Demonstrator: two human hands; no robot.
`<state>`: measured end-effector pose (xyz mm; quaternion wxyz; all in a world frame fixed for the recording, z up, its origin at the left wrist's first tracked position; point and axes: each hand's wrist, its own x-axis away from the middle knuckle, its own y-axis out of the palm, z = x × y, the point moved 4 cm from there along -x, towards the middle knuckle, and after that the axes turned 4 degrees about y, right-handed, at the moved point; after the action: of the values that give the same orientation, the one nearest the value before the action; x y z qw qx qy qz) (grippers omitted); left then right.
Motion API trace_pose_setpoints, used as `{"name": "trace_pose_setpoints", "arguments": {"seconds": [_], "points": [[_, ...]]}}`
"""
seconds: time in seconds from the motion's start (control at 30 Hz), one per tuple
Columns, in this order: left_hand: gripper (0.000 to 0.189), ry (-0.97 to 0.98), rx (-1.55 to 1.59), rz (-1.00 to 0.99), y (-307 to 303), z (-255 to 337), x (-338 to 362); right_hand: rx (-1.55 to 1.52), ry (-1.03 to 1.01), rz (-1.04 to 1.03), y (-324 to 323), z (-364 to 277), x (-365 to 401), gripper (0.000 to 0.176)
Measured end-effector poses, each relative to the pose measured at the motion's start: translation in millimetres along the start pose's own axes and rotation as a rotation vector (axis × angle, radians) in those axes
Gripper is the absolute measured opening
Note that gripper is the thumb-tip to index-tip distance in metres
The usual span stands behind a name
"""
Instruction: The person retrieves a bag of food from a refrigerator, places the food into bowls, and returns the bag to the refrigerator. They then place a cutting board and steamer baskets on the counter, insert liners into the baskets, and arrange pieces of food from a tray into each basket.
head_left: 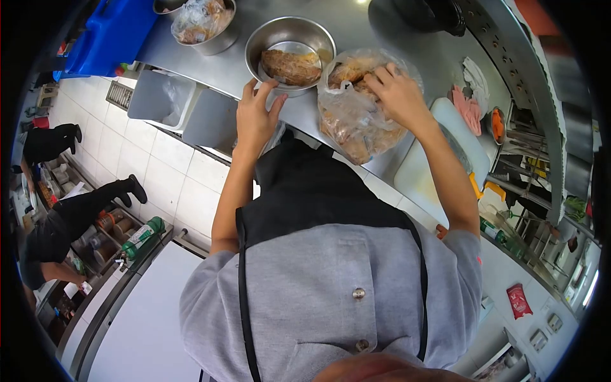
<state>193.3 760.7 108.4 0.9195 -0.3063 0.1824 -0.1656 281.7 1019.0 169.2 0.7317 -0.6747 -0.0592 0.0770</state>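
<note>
A round steel bowl (247, 54) stands on the steel counter, with one browned, seasoned piece of meat (289, 67) in it. My left hand (256, 118) is at the bowl's near rim, fingers and thumb apart, with nothing seen between them. Right of the bowl, a clear plastic bag (359, 127) full of similar meat hangs partly over the counter's near edge. My right hand (400, 95) reaches into the bag's opening, its bent fingers on a piece of meat (350, 69). The fingertips are partly hidden among meat and plastic.
Another steel bowl (219, 44) holds bagged food at the back left, beside a blue crate (108, 38). A white cutting board (423, 175), an orange-handled tool (487, 188) and pink gloves (466, 109) lie right. Grey bins (159, 99) stand below the counter. Another person's legs (95, 200) show left.
</note>
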Motion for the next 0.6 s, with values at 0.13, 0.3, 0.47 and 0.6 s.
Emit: {"name": "trace_pose_setpoints", "arguments": {"seconds": [0.13, 0.3, 0.47, 0.6], "points": [[0.034, 0.097, -0.065, 0.032, -8, 5, 1, -0.137, 0.097, 0.046, -26, 6, 8, 0.038], [0.029, 0.15, 0.014, 0.217, -23, 3, -4, -0.238, 0.081, 0.356, -106, 10, -2, 0.03], [0.029, 0.426, -0.554, -0.333, 16, 15, -93, -0.102, 0.074, 0.368, -152, 3, -19, 0.029], [0.034, 0.577, -0.84, -0.631, 77, -8, -119, -0.021, 0.124, 0.423, -165, -7, -26, 0.03]]}}
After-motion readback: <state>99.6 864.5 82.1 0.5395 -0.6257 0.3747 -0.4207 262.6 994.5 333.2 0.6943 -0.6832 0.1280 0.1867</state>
